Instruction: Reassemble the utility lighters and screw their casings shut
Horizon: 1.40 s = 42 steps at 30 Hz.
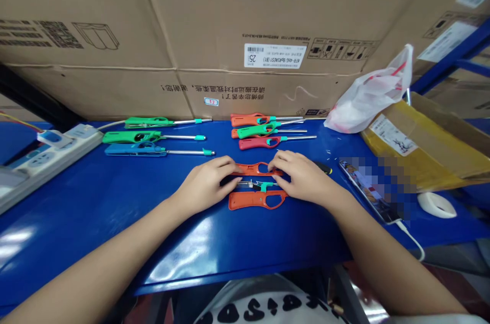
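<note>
Orange lighter-casing half (pixel 250 169): left hand (pixel 206 183) at nine o'clock, right hand (pixel 302 177) at three, both part-curled, presumably steadying ends; cannot tell whether gripping.

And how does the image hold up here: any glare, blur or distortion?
All in the head view: bright glare on the blue table, front and left; blocky pixelation over part of the phone; likely wide-angle stretching toward the edges; left hand and right hand reasonably clear.
</note>
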### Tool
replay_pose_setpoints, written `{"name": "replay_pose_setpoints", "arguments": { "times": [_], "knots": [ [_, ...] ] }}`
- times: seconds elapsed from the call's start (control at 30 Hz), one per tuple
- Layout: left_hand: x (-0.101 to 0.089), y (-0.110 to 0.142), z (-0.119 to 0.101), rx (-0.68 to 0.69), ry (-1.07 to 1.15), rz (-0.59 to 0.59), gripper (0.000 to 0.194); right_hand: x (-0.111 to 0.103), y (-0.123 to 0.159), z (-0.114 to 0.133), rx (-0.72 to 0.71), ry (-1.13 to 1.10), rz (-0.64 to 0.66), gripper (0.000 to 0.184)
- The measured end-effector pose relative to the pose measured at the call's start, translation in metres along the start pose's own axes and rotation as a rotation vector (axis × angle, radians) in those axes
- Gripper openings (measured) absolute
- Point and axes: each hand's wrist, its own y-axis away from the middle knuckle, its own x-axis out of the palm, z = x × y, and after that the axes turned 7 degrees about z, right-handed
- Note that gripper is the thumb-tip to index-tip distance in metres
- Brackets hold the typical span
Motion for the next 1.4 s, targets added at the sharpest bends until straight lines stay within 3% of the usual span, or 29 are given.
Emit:
{"name": "replay_pose_setpoints", "arguments": {
  "times": [0.17,0.3,0.47,0.53,0.63,0.73,0.8,0.97,1.07,1.17,1.27,1.4],
  "knots": [
    [-0.001,-0.003,0.014,0.024,0.054,-0.08,0.019,0.009,-0.002,-0.01,0.021,-0.101,0.001,0.005],
    [-0.007,-0.001,0.006,0.127,0.052,-0.205,0.018,0.01,-0.001,-0.011,0.03,-0.125,-0.097,0.007],
    [-0.006,0.002,-0.011,0.278,-0.043,0.101,0.028,0.01,-0.001,-0.016,0.045,-0.242,-0.302,0.012],
    [-0.001,0.002,-0.012,0.255,-0.036,0.149,0.028,0.009,0.0,-0.018,0.056,-0.339,-0.395,0.011],
    [0.004,0.001,-0.008,0.179,-0.017,0.126,0.025,0.004,0.003,-0.018,0.047,-0.597,-0.507,0.009],
    [0.005,0.0,0.0,0.115,-0.04,0.059,0.024,-0.005,0.011,-0.014,-0.072,-0.845,-0.466,0.009],
    [0.006,-0.001,0.005,0.087,-0.056,0.021,0.027,-0.01,0.016,-0.011,-0.145,-0.885,-0.299,0.009],
    [0.01,-0.005,0.013,0.04,0.0,-0.088,0.033,-0.013,0.02,-0.007,-0.206,-0.712,0.051,0.008],
    [0.012,-0.007,0.016,-0.001,0.059,-0.196,0.028,-0.01,0.017,-0.008,-0.223,-0.604,0.129,0.01],
    [0.015,-0.012,0.02,-0.097,0.096,-0.26,0.022,-0.005,0.013,-0.013,-0.151,-0.428,-0.041,0.014],
    [0.018,-0.017,0.023,-0.16,0.166,-0.232,0.019,0.004,0.007,-0.02,0.029,-0.233,-0.271,0.011],
    [0.019,-0.021,0.023,-0.159,0.224,-0.205,0.017,0.019,-0.005,-0.024,0.136,-0.151,-0.28,0.012]
  ]
}}
